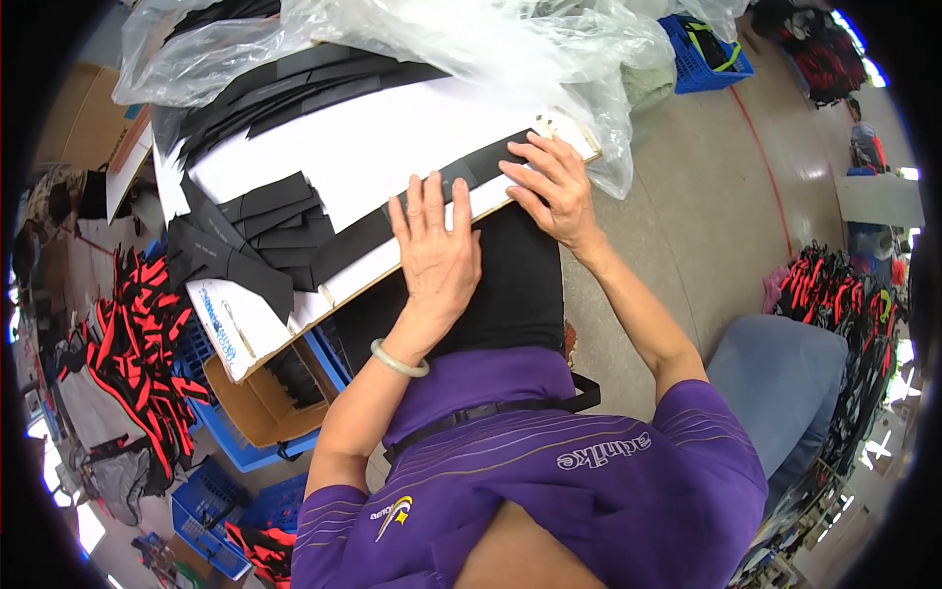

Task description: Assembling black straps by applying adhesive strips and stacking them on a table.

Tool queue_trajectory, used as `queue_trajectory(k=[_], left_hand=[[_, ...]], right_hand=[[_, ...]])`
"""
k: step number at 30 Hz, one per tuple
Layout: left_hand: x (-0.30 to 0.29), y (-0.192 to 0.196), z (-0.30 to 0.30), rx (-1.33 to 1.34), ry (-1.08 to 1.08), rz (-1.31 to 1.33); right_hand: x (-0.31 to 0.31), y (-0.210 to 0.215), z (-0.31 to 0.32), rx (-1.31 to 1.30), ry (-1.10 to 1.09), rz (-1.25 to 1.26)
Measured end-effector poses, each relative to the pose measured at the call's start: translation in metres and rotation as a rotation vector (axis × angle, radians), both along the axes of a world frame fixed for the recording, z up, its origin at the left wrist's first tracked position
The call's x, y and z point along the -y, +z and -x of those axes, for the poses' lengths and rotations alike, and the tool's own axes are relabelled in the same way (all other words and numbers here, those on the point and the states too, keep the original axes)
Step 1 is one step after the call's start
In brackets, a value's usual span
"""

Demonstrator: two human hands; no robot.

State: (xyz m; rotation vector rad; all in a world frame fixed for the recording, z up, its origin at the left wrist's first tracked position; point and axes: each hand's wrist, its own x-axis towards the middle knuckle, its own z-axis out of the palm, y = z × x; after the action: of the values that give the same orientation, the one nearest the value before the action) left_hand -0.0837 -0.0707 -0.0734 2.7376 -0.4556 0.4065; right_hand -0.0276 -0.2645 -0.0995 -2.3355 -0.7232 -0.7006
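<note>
Where hands point(438, 257) rest, long black fabric point(489, 165) lies flat.

Purple shirt point(530, 447), pale bangle point(391, 362), black belt point(461, 417)

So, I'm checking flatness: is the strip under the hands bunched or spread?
Spread out: the black strip lies straight, with left hand and right hand on it.
</note>
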Motion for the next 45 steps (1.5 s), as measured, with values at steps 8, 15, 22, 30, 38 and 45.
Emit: queue_trajectory(k=[8,15,22,30,38,45], left_hand=[[0.003,-0.018,0.0,0.094,0.054,0.027],[0.003,-0.017,0.002,0.097,0.061,0.04],[0.001,-0.014,0.001,0.073,0.025,-0.081],[-0.003,-0.026,0.005,0.067,-0.024,-0.126],[-0.007,-0.024,0.012,-0.06,-0.018,-0.068],[0.001,-0.018,0.003,-0.026,-0.056,-0.093]], right_hand=[[-0.001,-0.003,-0.001,0.001,-0.014,0.02],[-0.001,-0.004,-0.001,0.005,-0.009,0.03],[-0.014,0.025,-0.005,-0.083,-0.021,-0.078],[-0.136,0.058,-0.045,-0.233,0.522,0.19],[-0.162,0.054,-0.046,-0.496,0.594,0.405],[-0.156,0.057,-0.054,-0.537,0.555,0.416]])
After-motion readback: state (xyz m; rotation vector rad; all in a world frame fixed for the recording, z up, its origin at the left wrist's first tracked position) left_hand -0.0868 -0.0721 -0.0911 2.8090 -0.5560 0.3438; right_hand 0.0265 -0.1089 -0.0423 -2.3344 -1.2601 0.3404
